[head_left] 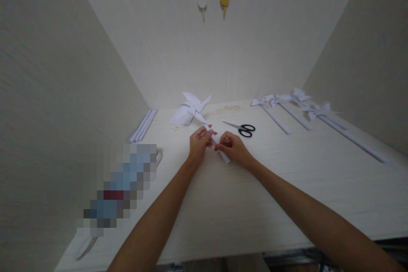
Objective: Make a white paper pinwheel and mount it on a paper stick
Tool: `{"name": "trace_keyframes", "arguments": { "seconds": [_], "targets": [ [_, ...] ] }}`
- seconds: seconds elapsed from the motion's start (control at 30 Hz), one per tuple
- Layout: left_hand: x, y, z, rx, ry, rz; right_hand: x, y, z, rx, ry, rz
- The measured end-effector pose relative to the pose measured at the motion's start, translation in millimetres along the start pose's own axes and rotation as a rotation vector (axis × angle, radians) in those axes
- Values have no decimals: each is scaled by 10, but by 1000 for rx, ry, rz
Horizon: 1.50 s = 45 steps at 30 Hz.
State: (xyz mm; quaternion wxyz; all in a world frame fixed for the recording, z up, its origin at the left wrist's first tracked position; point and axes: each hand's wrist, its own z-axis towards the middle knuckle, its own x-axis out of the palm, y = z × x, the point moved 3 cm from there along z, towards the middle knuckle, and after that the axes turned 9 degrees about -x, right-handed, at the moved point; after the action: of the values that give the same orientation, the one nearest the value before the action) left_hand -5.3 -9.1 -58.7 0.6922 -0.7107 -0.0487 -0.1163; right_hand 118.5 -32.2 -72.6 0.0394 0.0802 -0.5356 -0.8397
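A white paper pinwheel (190, 110) lies on the white table (287, 187), its rolled paper stick (225, 157) running toward me. My left hand (199, 142) pinches the stick near the pinwheel's head. My right hand (234, 148) grips the same stick a little lower, fingers closed around it. The two hands nearly touch each other. Part of the stick is hidden under my fingers.
Black-handled scissors (242, 128) lie just behind my right hand. Several finished paper pinwheels (299, 102) with long sticks lie at the right back. Rolled paper sticks (144, 124) lean along the left wall. A blurred object (121, 187) sits at the left. Two hooks (214, 1) hang on the back wall.
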Motion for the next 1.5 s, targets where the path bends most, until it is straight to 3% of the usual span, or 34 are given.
{"name": "trace_keyframes", "arguments": {
  "seconds": [0.23, 0.43, 0.63, 1.03, 1.3, 1.5],
  "targets": [
    [-10, -20, 4, -29, 7, -27, -6, 63, -7, -41, -19, -65],
    [96, 50, -48, -162, 221, 90, -103, 150, -12, -171, -259, -150],
    [130, 92, -77, -223, 376, 153, -139, 153, -9, -149, -332, -150],
    [147, 67, -110, -253, 428, 163, -158, 92, 28, -154, -333, -146],
    [131, 55, -114, -300, 421, 118, -237, 115, 19, -120, -491, -157],
    [127, 39, -127, -327, 409, 98, -300, 20, 44, -32, -609, -35]
  ]
}}
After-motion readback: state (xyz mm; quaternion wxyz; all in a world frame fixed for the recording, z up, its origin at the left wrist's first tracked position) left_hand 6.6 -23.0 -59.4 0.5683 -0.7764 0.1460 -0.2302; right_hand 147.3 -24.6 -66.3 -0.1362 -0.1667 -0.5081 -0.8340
